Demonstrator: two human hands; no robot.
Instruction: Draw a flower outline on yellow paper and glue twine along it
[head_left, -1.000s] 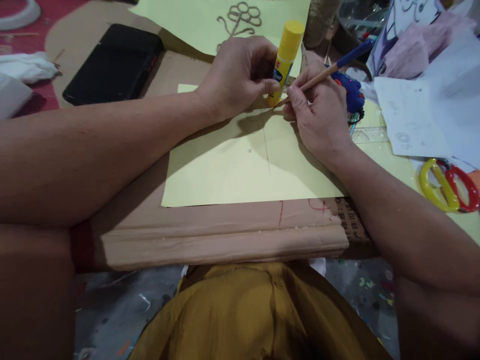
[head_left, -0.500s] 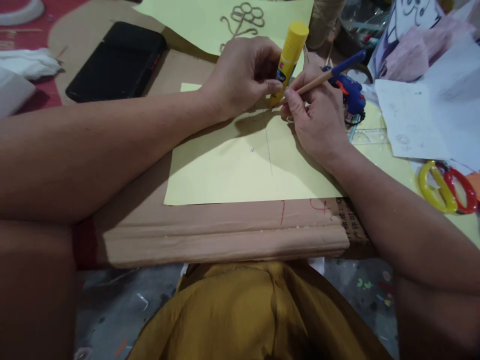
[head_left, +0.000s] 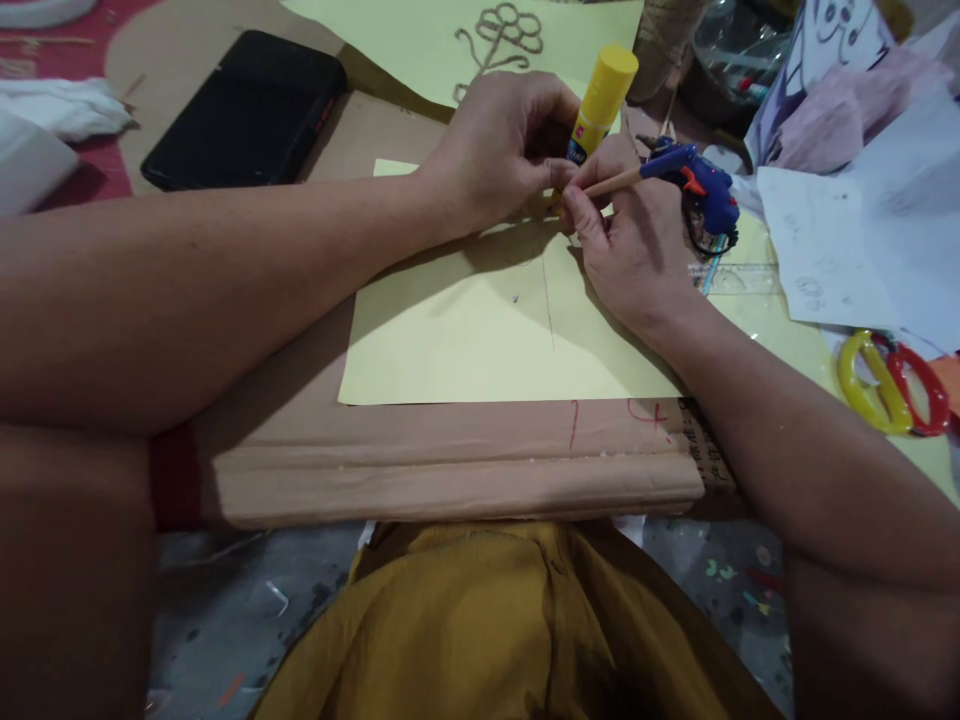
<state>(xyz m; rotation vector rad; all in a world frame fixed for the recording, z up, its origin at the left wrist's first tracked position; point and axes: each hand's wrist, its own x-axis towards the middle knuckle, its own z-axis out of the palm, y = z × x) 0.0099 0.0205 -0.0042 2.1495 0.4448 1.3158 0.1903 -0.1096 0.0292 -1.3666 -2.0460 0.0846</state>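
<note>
Beside me, the person's left hand (head_left: 510, 150) has its thumb and fingers closed round a yellow glue stick (head_left: 611, 82), which leans with its cap toward the right; its lower end is mostly hidden by fingers. Right up against it, the right hand (head_left: 637, 240) pinches a slim stick (head_left: 615, 182) with a blue end; I can't see its tip. Both hands are over the far part of a pale yellow sheet (head_left: 450, 350) bearing a thin line. The sheet lies on cardboard (head_left: 450, 492) along the near edge of the table (head_left: 176, 480). A black phone (head_left: 244, 110) lies toward the table's far left corner, and a flower drawing (head_left: 510, 30) toward the far edge. Just past the right hand sits a blue glue gun (head_left: 716, 197); scissors (head_left: 886, 385) with yellow and red handles lie toward the right edge.
</note>
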